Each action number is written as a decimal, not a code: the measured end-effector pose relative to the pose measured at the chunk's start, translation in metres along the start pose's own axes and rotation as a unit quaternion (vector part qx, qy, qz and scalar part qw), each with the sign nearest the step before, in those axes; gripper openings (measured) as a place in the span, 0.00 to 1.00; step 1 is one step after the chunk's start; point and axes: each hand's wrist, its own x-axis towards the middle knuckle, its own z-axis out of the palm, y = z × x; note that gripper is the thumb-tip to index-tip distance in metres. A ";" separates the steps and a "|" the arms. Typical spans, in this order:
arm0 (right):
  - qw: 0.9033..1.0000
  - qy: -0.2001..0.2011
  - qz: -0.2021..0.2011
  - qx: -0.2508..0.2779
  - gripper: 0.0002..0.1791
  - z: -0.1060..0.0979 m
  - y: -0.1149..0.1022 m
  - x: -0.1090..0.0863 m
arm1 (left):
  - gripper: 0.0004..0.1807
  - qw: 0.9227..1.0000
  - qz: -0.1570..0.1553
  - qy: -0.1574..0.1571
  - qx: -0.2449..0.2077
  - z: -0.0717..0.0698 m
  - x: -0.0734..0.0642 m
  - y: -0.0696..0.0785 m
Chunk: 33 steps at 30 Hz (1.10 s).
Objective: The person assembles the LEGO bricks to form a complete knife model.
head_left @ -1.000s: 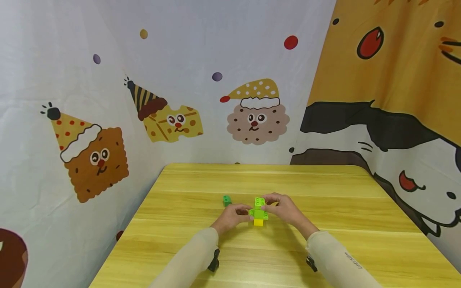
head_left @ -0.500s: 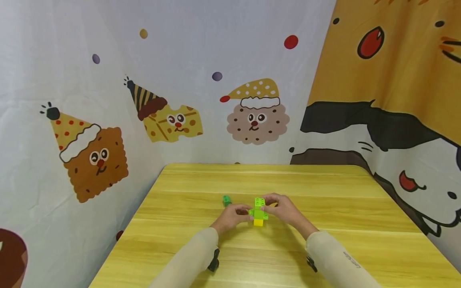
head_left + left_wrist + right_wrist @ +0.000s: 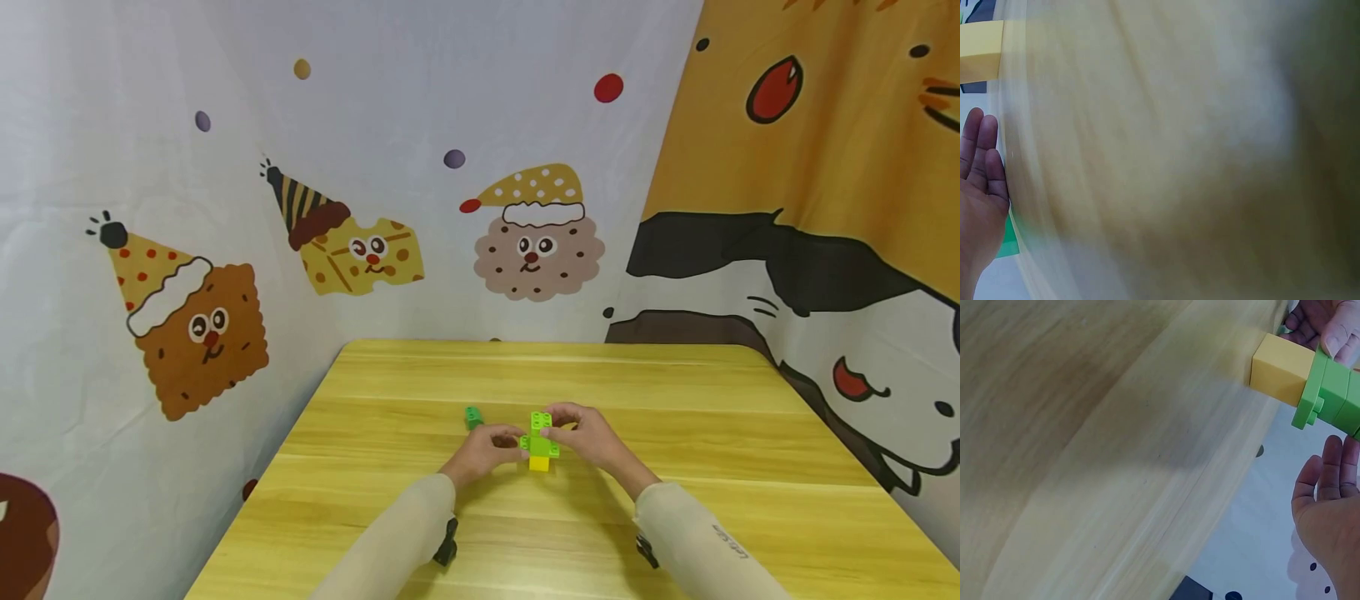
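Observation:
A small tower of toy building blocks (image 3: 540, 447) stands upright on the table in the head view. Its lowest block is yellow (image 3: 1282, 365); a wider light green plate and light green blocks sit above that. My left hand (image 3: 482, 451) pinches the plate's left end, its thumb on the near side. From the other side, my right hand (image 3: 592, 435) holds the top light green block between thumb and fingers. In the left wrist view only part of the left hand (image 3: 982, 200) shows, below the yellow block.
Just beyond the left hand lies a dark green block (image 3: 472, 417), partly hidden by that hand. The wooden table (image 3: 420, 375) ends at a printed cloth wall (image 3: 390, 108) behind it. Black wrist straps (image 3: 446, 542) show under both sleeves.

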 end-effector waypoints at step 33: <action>0.999 0.018 0.003 -0.046 0.19 0.001 -0.003 -0.002 | 0.18 1.000 -0.009 -0.003 0.009 0.002 0.019 -0.034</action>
